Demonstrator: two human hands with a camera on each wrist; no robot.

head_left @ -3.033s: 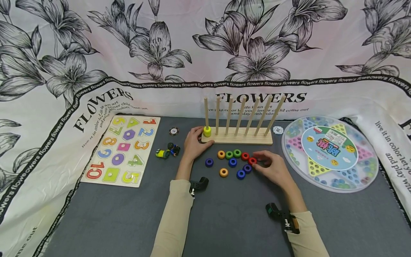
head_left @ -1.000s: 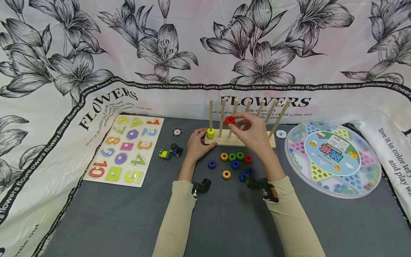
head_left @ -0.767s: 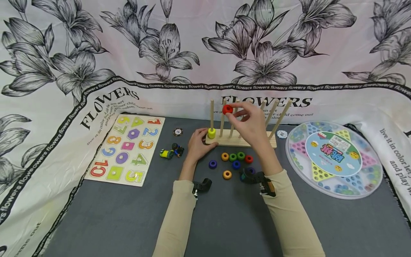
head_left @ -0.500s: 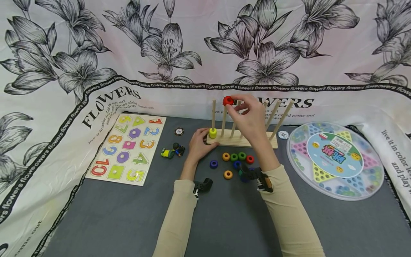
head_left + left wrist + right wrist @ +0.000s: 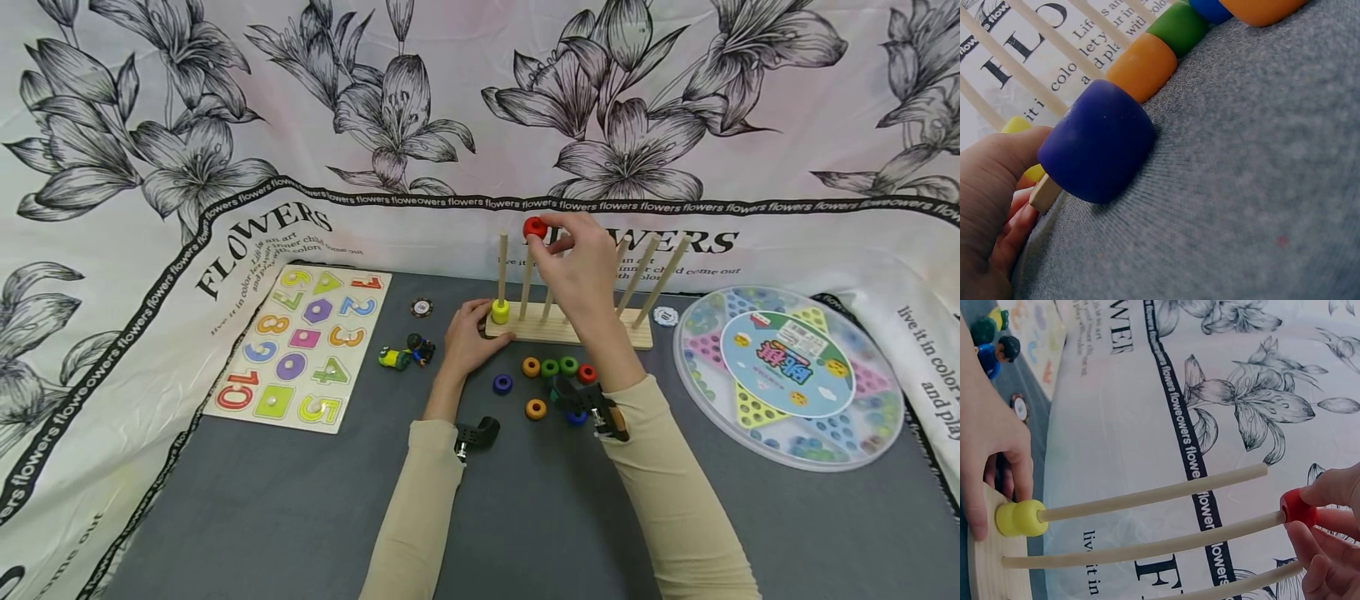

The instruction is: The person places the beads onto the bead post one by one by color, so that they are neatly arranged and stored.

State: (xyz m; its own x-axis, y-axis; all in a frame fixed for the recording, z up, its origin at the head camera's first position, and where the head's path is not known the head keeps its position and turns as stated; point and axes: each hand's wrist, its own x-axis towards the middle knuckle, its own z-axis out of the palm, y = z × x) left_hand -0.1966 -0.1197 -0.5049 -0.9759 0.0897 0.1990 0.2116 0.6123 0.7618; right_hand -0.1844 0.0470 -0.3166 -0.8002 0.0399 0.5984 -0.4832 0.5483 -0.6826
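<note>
The right hand [image 5: 583,271] pinches a red bead [image 5: 535,227] between thumb and fingertips. In the right wrist view that red bead [image 5: 1299,507] is at the tip of the second peg [image 5: 1147,549] from the left; whether the peg has entered its hole is hard to tell. The left hand [image 5: 467,342] grips the left end of the wooden peg stand [image 5: 528,331]. Yellow beads [image 5: 500,312] are stacked at the foot of the leftmost peg [image 5: 503,262]. Loose beads lie before the stand: orange [image 5: 531,367], green [image 5: 568,366], red [image 5: 587,373] and blue [image 5: 502,383], some partly behind the right wrist camera.
On the left lies a number-and-shape puzzle board [image 5: 300,350], with a small toy figure [image 5: 405,353] and a dark poker chip [image 5: 422,307] beside it. A round board game case [image 5: 787,379] and a pale chip [image 5: 665,316] are on the right. Floral cloth rises behind.
The right hand has picked a red bead from the loose beads and raised it leftward to the second peg's tip. The left hand stays on the stand; the head view shifts slightly.
</note>
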